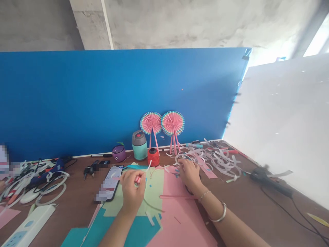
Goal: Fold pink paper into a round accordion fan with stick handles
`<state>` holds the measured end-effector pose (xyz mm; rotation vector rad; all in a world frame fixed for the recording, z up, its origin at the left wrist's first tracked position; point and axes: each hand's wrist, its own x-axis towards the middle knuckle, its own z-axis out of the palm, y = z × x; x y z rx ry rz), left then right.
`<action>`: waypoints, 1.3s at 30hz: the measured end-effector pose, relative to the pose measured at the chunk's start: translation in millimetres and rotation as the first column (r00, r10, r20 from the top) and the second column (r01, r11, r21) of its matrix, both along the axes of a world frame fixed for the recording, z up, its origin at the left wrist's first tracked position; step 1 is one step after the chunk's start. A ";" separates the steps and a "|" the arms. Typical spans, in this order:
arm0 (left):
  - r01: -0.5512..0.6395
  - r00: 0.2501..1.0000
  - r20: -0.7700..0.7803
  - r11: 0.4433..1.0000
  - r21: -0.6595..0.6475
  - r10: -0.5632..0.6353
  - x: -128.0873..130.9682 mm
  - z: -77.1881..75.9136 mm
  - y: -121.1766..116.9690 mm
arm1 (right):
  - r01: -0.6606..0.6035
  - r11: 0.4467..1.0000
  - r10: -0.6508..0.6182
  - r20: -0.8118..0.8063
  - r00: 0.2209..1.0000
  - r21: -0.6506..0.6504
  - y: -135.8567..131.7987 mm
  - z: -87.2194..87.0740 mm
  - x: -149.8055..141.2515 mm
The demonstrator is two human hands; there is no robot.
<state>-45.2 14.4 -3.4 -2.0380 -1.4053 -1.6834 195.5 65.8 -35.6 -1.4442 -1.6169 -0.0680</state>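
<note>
My left hand [132, 188] is closed in a pinch around a small pink piece [138, 180], probably folded paper, and a thin white strip [149, 166] sticks up beside its fingertips. My right hand [190, 173] reaches down by the edge of a tangle of white strips [221, 159], its fingers bent; what they hold, if anything, is hidden. A dark object shows partly under that wrist. Below the hands lie pink paper [180, 219], pale green paper [155, 181] and teal paper [138, 230]. Across the pink sheet runs a narrow pink strip [177, 197].
Two round pleated pink fans [151, 123] lean on the blue partition [102, 96]. Before them stand a teal flask [139, 151], a red container [153, 158] and a purple pot [118, 153]. A phone [110, 183] lies left, beyond it a power strip [31, 226] and cables.
</note>
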 end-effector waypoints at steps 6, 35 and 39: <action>0.112 0.969 -0.220 0.993 -0.027 -0.115 12.8 -0.7 -7.6 | -0.388 0.905 0.347 0.226 0.910 0.174 -39.9 26.8 -30.9; 0.695 0.696 0.521 0.647 -0.313 -0.494 13.4 10.4 -16.5 | -0.741 0.671 0.582 -0.626 0.519 0.010 -66.5 57.7 -55.6; 0.693 0.705 0.499 0.639 -0.335 -0.504 14.2 13.6 -19.0 | -0.833 0.553 0.609 -0.674 0.418 -0.016 -65.7 54.9 -55.9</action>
